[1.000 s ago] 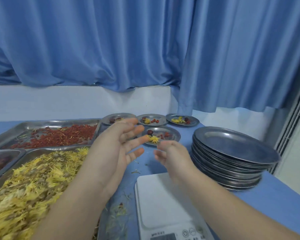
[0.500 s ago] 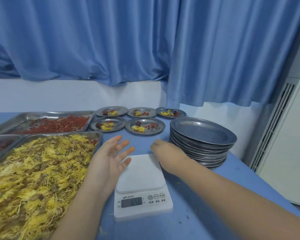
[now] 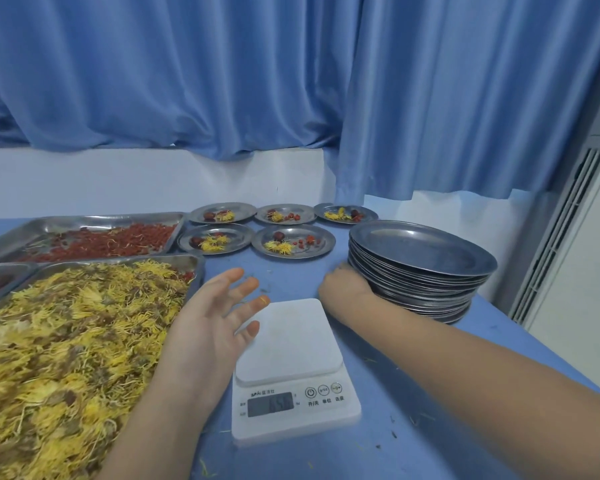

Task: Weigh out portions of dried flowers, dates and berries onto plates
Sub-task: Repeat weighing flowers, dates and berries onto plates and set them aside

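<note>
Beside the tall stack of round steel plates (image 3: pixel 420 252) on the blue tabletop (image 3: pixel 291 275), the right hand (image 3: pixel 343 287) curls against its rim, grip unclear, while the left hand (image 3: pixel 215 320) spreads open over the left edge of the white digital scale (image 3: pixel 291 341), next to the steel tray of yellow dried flowers (image 3: pixel 196 268)

- Blue curtains (image 3: pixel 222 81) hang in folds across the back.
- A white wall (image 3: pixel 118 181) shows beneath them.
- The table (image 3: pixel 291 271) is blue.
- A white unit (image 3: pixel 589 289) with vent slats stands at right.
</note>
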### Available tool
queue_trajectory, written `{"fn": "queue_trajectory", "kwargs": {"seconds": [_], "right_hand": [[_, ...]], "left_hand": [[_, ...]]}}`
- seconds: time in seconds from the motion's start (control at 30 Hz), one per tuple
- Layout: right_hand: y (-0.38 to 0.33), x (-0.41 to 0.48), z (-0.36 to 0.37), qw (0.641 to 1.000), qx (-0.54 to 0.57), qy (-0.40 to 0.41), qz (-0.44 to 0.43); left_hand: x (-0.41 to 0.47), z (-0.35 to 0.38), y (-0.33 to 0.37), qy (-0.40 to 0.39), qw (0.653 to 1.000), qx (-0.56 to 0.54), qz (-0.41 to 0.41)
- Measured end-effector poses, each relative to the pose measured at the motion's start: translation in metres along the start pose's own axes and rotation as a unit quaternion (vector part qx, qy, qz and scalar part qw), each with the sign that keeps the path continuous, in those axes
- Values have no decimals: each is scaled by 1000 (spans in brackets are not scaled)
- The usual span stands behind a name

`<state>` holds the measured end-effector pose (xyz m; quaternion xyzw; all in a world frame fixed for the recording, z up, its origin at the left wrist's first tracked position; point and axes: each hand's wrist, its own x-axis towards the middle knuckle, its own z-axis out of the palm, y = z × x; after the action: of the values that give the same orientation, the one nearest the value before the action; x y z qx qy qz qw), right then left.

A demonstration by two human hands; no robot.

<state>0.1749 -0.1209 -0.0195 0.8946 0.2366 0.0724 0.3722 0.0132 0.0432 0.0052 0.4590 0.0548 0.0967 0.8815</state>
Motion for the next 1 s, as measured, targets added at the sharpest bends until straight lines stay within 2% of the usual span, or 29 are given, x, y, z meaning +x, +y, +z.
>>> {"fn": "queue_trajectory", "kwargs": {"seconds": [0.17, 0.53, 0.9, 1.0], "right_hand": [[0, -7, 7, 999, -19, 17, -22], [12, -54, 29, 988, -19, 120, -92], [27, -110, 41, 979, 34, 144, -139], [33, -125, 45, 968, 41, 198, -148]], "left_hand": [[-1, -1, 1, -3, 1000, 0, -1], [-2, -2, 1, 5, 1000, 6, -5], [-4, -1, -1, 3, 1000, 20, -3], [-3, -2, -1, 3, 1000, 23, -4]]}}
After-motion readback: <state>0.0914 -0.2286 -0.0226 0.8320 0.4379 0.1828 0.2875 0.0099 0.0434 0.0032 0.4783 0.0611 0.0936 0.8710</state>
